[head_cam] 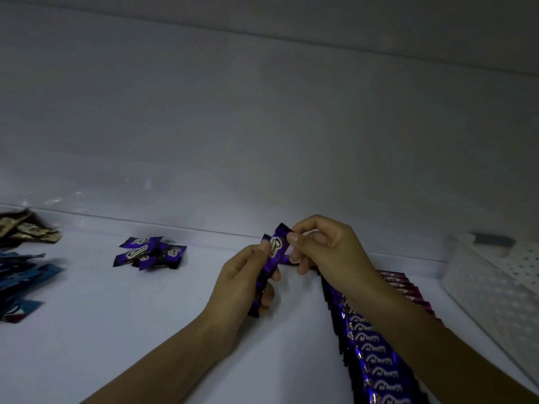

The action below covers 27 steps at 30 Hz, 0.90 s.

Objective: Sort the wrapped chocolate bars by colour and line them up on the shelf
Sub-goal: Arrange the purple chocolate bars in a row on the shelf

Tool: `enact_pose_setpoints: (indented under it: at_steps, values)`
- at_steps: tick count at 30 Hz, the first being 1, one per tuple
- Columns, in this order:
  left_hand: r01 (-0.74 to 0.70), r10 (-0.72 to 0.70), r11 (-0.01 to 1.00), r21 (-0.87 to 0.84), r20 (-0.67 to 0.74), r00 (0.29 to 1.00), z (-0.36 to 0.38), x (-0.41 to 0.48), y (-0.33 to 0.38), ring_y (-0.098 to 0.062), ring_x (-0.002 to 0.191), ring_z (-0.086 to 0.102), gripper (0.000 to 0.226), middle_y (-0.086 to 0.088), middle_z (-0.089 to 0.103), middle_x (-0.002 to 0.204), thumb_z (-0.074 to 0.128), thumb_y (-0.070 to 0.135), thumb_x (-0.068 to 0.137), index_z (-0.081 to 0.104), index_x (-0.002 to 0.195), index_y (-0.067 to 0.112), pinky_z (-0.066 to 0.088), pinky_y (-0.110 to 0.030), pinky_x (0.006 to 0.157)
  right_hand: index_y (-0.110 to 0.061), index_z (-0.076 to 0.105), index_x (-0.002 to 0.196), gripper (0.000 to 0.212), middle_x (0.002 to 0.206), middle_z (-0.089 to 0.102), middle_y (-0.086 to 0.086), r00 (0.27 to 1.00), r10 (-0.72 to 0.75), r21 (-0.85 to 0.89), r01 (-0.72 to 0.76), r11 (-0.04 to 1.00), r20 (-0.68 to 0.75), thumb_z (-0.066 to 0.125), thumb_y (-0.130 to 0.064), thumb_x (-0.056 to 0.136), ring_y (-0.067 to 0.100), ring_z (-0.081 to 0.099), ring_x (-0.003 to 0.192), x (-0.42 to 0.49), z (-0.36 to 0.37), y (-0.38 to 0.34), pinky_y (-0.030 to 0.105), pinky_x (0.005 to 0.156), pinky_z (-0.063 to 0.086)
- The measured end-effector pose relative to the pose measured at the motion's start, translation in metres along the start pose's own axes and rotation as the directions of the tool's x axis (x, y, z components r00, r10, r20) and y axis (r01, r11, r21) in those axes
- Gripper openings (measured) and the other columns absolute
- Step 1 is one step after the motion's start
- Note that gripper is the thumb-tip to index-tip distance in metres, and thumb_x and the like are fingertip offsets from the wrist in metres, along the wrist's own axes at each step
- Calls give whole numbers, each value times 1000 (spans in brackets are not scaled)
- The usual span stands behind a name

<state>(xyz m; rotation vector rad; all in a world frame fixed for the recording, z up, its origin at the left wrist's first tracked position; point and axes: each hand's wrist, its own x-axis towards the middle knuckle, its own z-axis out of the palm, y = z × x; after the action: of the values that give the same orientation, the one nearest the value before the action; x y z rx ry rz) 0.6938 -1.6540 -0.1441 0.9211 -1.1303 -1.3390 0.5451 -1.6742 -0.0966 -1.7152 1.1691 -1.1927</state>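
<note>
Purple wrapped chocolate bars (263,282): apparently two, held above the white shelf (140,330). Left hand (242,281) grips the lower length; right hand (326,246) fingers (293,239) are pinched on the upper end. Probably light, with a stiff core and slick foil; best taken by the long sides. Lined purple row (376,363) just right, perforated basket (490,293) beyond. Open room left, toward the loose purple pile (150,253).
</note>
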Motion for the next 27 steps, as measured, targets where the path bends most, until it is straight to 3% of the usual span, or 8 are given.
enact_pose_setpoints:
  at_steps: [4, 8, 11, 14, 17, 19, 24, 27]
  values:
    - [105, -108, 985, -138, -8, 994, -4, 8, 2, -14, 38, 45, 40, -5, 67, 69, 53, 52, 75, 70, 82, 15, 35, -22, 36, -11, 60, 92, 5, 68, 71, 7, 996, 84, 164, -87, 983, 29, 55, -11, 94, 15, 63, 53, 1, -6, -3, 20, 56, 52]
    - [121, -120, 982, -143, 12, 993, -7, 7, 2, -13, 39, 42, 41, -3, 64, 69, 55, 55, 76, 67, 88, 18, 32, -21, 36, -12, 55, 94, 7, 75, 72, 8, 984, 130, 343, -164, 925, 119, 49, -12, 96, 19, 68, 66, 0, -6, -6, 27, 69, 57]
    - [119, -125, 974, -191, -17, 992, -9, 6, 4, -11, 39, 41, 25, -2, 66, 69, 54, 36, 90, 63, 94, 14, 31, -20, 35, -13, 58, 88, 12, 80, 72, 13, 981, 116, 359, -165, 919, 155, 55, -24, 92, 26, 70, 73, 0, -5, -10, 33, 77, 56]
    - [49, -64, 981, -189, -78, 995, -11, 6, 4, -9, 39, 40, 6, -4, 70, 76, 59, 16, 89, 61, 88, 11, 31, -19, 35, -10, 60, 90, 39, 83, 73, 15, 983, 140, 288, -168, 943, 116, 69, -43, 72, 26, 71, 74, -1, -1, -13, 32, 80, 57]
    - [-16, -10, 983, -183, -140, 990, -11, 6, 1, -9, 39, 38, 4, -8, 56, 66, 64, 13, 85, 66, 89, 13, 30, -19, 35, -10, 58, 108, 36, 91, 74, 9, 979, 187, 229, -202, 952, 83, 74, -21, 77, 22, 71, 83, -4, 5, -6, 31, 86, 55]
    - [-22, -5, 986, -167, -161, 987, -10, 6, 0, -9, 38, 37, 8, -6, 47, 56, 68, 17, 83, 66, 89, 13, 30, -19, 36, -6, 64, 105, 26, 94, 74, 10, 979, 186, 203, -200, 958, 87, 71, -10, 80, 21, 69, 88, -8, 9, -3, 35, 92, 51]
    - [-76, 72, 997, -29, -132, 989, -4, 1, 0, -11, 38, 39, 16, -6, 47, 48, 72, 22, 81, 63, 85, 9, 30, -19, 36, -7, 68, 92, 8, 79, 74, -1, 994, 86, 167, -95, 981, 65, 66, -13, 86, 6, 69, 79, -11, 14, -2, 13, 74, 51]
    - [-120, 124, 992, 39, -132, 983, 1, -2, 0, -9, 38, 42, 12, -3, 61, 55, 68, 20, 86, 63, 81, 10, 31, -19, 35, -17, 68, 86, 5, 75, 72, -6, 991, 120, 153, -110, 982, -61, 63, -16, 89, 3, 67, 73, -4, 13, 4, 11, 62, 48]
